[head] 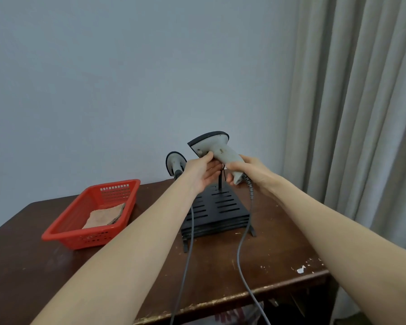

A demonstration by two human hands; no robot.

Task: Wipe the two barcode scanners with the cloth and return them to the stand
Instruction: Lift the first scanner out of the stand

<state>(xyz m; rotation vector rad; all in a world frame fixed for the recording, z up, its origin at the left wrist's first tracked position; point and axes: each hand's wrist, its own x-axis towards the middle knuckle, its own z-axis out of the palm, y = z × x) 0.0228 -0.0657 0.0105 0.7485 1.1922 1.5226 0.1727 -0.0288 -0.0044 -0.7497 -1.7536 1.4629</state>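
Our right hand [248,171] is wrapped around the handle of the pale scanner [217,151], and our left hand [203,171] pinches it under the head with fingers half curled, so the scanner is steadied at both ends above the black stand [217,208] (just over its post). The second scanner [176,163] sits on the stand's far left. The cloth [104,216] lies in the red basket [63,233] on the table [255,273], left of the stand, so neither hand holds it; we judge wiping hasn't begun. Both cables [241,240] trail off the near edge.
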